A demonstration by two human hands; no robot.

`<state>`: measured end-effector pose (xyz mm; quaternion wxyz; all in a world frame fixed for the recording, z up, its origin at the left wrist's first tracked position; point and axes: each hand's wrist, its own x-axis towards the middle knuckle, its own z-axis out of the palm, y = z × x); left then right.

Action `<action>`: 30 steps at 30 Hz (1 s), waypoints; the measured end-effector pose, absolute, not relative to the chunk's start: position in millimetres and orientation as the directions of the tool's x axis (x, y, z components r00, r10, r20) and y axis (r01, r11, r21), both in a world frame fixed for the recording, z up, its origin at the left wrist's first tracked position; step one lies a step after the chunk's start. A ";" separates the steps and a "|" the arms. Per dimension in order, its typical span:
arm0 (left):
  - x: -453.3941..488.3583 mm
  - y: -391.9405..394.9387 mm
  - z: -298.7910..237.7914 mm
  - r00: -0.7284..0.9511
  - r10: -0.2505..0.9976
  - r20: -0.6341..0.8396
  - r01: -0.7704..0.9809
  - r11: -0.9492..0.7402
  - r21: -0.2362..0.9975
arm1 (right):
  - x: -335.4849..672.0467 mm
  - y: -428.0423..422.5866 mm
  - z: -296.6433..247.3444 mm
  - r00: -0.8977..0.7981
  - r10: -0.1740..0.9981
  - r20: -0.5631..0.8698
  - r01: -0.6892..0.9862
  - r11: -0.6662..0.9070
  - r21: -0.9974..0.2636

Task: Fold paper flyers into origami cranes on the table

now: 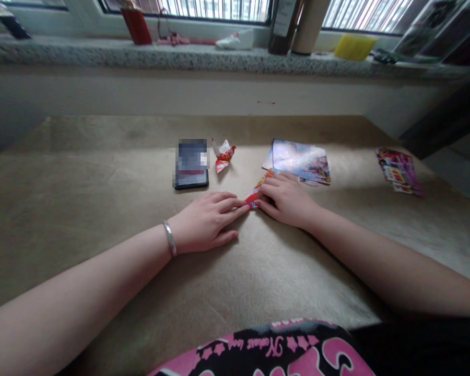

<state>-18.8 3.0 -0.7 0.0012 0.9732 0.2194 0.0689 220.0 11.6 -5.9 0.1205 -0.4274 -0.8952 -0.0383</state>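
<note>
A folded piece of red printed paper [254,197] lies on the table between my hands. My right hand [288,197] rests over its right part with bent fingers and the thumb at its near edge, covering much of it. My left hand [209,219] lies flat, its fingers stretched out and their tips touching the paper's left point. A silver bracelet [169,238] circles the left wrist. Beyond the paper, slightly left, stands a red and white origami crane [224,155].
A phone [191,164] with a blurred screen lies left of the crane. Several glossy picture cards [301,159] lie just beyond my right hand, and more cards [399,171] at the far right. Bottles and small items line the stone windowsill [203,58] behind the table [102,209].
</note>
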 end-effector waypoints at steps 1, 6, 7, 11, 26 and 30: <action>-19.3 3.4 -1.0 0.896 0.424 0.135 0.423 -0.905 0.031 | 220.0 13.0 -6.8 -0.589 0.772 0.241 0.783 0.619 -0.069; -21.6 5.3 -2.7 0.903 0.410 0.126 0.410 -0.912 0.026 | 221.4 19.2 -11.4 -0.544 0.816 0.196 0.792 0.577 -0.201; -21.6 5.5 -2.9 0.904 0.409 0.126 0.410 -0.912 0.022 | 221.5 20.2 -12.5 -0.538 0.822 0.188 0.792 0.569 -0.220; -20.5 5.7 -3.1 0.903 0.412 0.122 0.414 -0.910 0.011 | 220.8 22.7 -15.7 -0.526 0.833 0.172 0.793 0.553 -0.255; -15.8 2.6 -3.9 0.891 0.438 0.119 0.443 -0.896 -0.017 | 215.3 22.7 -14.9 -0.505 0.849 0.157 0.825 0.528 -0.201; -15.5 3.2 -4.0 0.895 0.429 0.125 0.433 -0.901 -0.008 | 214.5 22.6 -14.4 -0.499 0.854 0.147 0.832 0.520 -0.195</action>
